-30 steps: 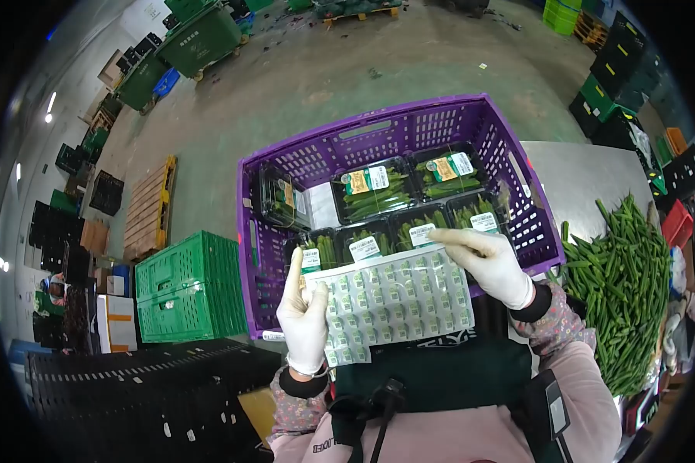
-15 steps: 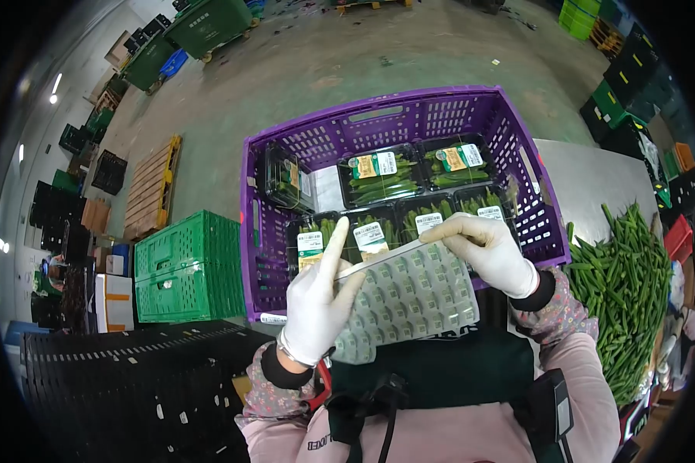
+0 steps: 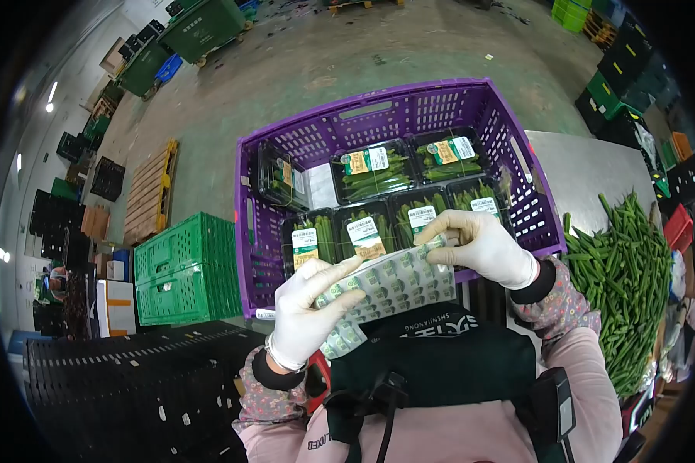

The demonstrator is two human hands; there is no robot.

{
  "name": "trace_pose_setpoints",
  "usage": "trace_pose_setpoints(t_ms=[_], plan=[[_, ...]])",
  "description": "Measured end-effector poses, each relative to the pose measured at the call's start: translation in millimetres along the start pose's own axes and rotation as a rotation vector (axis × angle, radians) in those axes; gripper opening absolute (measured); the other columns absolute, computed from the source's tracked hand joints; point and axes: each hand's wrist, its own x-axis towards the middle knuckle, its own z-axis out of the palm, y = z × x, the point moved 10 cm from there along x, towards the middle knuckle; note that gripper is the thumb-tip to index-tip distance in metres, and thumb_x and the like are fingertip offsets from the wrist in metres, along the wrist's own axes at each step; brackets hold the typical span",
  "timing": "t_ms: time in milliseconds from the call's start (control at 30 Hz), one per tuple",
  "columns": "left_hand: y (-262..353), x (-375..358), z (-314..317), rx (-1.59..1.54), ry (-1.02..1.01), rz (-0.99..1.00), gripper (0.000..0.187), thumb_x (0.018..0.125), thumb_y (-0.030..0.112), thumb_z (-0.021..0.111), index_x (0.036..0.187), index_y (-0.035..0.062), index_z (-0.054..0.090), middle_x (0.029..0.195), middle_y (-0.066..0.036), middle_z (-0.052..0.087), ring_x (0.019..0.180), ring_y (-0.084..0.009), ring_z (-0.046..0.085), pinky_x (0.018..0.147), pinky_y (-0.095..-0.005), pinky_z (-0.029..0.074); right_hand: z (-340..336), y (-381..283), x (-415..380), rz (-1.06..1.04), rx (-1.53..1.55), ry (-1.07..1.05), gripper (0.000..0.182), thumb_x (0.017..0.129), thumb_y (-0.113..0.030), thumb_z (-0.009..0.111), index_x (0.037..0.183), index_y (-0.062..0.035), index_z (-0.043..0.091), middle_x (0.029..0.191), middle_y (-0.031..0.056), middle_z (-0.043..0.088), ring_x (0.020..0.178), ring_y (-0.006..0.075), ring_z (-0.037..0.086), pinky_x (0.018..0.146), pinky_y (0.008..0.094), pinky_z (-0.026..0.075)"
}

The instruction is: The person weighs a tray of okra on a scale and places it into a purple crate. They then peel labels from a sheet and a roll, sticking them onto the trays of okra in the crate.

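A sheet of small printed stickers [image 3: 398, 284] is stretched between my two white-gloved hands, its top edge bent over. My left hand [image 3: 309, 309] pinches its left end between thumb and fingers. At the upper right end, my right hand [image 3: 479, 245] pinches it the same way. Behind the sheet stands a purple crate [image 3: 378, 99] with several clear packs of green okra. Labels show on the packs, such as the pack at the back middle [image 3: 374, 181]. One pack [image 3: 280, 176] stands on its side at the crate's left.
Loose okra [image 3: 622, 293] lies heaped on the metal table [image 3: 594, 166] at the right. Green crates [image 3: 185, 270] are stacked at the left, above black crates [image 3: 131, 386]. Farther back are a wooden pallet [image 3: 150, 185] and green bins [image 3: 201, 31].
The sticker sheet has been bent or curled at its top, and its printed face shows differently. My left hand has shifted slightly left and down. The view has shifted a little.
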Motion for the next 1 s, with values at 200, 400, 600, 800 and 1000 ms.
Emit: trace_pose_setpoints(t_ms=[200,400,600,800,1000], plan=[[-10.3,-2.8,0.9,0.015,0.056,-0.064,0.027,0.078,0.000,0.077,0.105,0.0051,0.076,0.081,-0.006,0.065,0.075,-0.0167,0.064,0.070,-0.0279,0.050,-2.8,12.4,5.9,-0.096,-0.088,0.090,0.011,0.090,-0.005,0.071,0.099,-0.0010,0.070,0.089,-0.0020,0.065,0.077,0.0038,0.056,0.066,0.0226,0.046],[-22.7,-7.3,-1.7,-0.009,0.037,-0.172,0.007,0.083,0.004,0.073,0.090,0.0024,0.074,0.078,-0.008,0.065,0.072,-0.0190,0.065,0.068,-0.0295,0.050,-8.0,15.2,4.4,-0.137,-0.304,0.222,0.015,0.087,-0.013,0.075,0.093,0.0003,0.070,0.083,0.0032,0.065,0.074,0.0083,0.058,0.067,0.0261,0.047],[-24.8,-4.5,3.2,0.051,0.000,-0.179,0.006,0.083,0.008,0.074,0.088,0.0037,0.074,0.077,-0.009,0.065,0.070,-0.0221,0.066,0.066,-0.0306,0.051,35.1,-67.8,-9.5,-0.725,-1.015,0.132,0.054,0.077,-0.019,0.080,0.125,-0.0055,0.059,0.114,0.0094,0.063,0.099,0.0264,0.062,0.084,0.0373,0.051],[-29.6,-4.3,5.1,0.048,-0.008,-0.213,0.006,0.082,0.009,0.075,0.088,0.0053,0.075,0.077,-0.009,0.066,0.071,-0.0229,0.067,0.065,-0.0311,0.051,80.7,-51.8,-9.7,-0.853,-1.448,-0.102,0.044,0.076,-0.012,0.065,0.120,-0.0119,0.064,0.099,0.0029,0.060,0.090,0.0199,0.061,0.067,0.0314,0.054],[-35.0,-4.9,4.1,0.046,-0.033,-0.194,0.007,0.083,0.009,0.074,0.088,0.0045,0.075,0.078,-0.010,0.067,0.071,-0.0225,0.066,0.067,-0.0314,0.051,88.2,-46.4,-11.6,-0.904,-1.460,-0.141,0.039,0.078,-0.015,0.061,0.116,-0.0108,0.064,0.088,0.0019,0.058,0.075,0.0163,0.060,0.052,0.0283,0.050]])
